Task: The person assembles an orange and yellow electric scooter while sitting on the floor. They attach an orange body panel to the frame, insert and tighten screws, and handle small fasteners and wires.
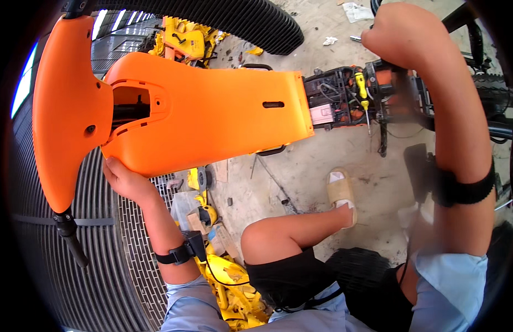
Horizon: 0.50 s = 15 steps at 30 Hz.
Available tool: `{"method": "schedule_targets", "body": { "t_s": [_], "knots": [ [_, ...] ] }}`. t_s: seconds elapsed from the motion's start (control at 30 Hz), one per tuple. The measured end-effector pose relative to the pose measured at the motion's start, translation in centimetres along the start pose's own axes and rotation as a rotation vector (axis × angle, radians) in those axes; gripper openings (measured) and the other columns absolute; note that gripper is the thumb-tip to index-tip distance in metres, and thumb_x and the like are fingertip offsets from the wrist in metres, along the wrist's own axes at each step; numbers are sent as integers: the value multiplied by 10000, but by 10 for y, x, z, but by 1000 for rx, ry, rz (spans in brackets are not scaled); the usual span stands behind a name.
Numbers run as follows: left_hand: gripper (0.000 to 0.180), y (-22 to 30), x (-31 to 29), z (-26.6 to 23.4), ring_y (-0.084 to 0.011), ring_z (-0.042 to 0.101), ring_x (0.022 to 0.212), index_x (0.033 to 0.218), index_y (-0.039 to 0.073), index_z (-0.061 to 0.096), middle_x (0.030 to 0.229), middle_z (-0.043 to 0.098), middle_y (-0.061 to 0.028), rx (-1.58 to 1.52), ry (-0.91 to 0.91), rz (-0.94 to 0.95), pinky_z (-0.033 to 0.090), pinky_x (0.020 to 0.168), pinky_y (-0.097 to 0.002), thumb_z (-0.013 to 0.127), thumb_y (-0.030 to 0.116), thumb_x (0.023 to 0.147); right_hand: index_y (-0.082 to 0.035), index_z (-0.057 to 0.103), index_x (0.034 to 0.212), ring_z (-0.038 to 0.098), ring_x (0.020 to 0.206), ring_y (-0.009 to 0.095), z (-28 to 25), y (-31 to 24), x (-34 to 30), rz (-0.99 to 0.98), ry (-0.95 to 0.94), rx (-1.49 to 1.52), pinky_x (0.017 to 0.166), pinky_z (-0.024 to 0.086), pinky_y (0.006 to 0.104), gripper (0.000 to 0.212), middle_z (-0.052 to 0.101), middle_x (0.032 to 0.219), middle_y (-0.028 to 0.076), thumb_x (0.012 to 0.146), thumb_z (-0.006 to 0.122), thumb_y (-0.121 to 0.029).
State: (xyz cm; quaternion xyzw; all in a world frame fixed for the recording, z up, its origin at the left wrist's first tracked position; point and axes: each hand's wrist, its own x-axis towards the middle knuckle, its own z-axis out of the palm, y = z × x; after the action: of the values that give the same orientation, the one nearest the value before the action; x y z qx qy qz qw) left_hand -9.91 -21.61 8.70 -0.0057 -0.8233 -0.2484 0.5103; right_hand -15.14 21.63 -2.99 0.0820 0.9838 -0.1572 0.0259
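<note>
A long orange body panel (212, 110) with an opening and a slot covers the front part of a small vehicle. At its lower left edge my left hand (126, 180) grips the panel, some fingers hidden behind it. A curved orange front cover (68, 116) with a black handlebar grip (73, 243) stands just left of that hand. My right hand (403, 33) is a fist at the upper right, above the bare frame; a small metal tip shows at its left, and what it holds is hidden. A yellow-handled screwdriver (362, 88) lies across the exposed frame (339, 91).
A large black tyre (256, 25) stands beyond the panel. Yellow plastic parts (184, 41) lie in a pile at the back, and more yellow parts (231, 288) lie near my left arm. Ridged dark metal sheeting (79, 288) is at the left. My slippered foot (340, 193) rests on the concrete floor.
</note>
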Motion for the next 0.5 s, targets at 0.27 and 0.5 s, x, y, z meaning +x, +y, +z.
{"method": "schedule_targets", "body": {
  "t_s": [0.27,0.5],
  "knots": [
    [360,1,1,0,-156,598,763,1057,-39,598,902,635,-90,-35,-9,90,492,707,-295,437,282,1032,28,706,777,660,739,398,18,7,12,-79,181,82,714,534,447,377,664,750,233,777,572,-325],
    [428,-12,8,-2,-238,525,1032,1194,-21,612,1094,590,-143,52,14,76,416,936,-372,442,331,1021,-33,742,879,678,859,356,3,2,9,17,-16,110,790,544,423,332,704,907,190,773,548,-281]
  ]
}}
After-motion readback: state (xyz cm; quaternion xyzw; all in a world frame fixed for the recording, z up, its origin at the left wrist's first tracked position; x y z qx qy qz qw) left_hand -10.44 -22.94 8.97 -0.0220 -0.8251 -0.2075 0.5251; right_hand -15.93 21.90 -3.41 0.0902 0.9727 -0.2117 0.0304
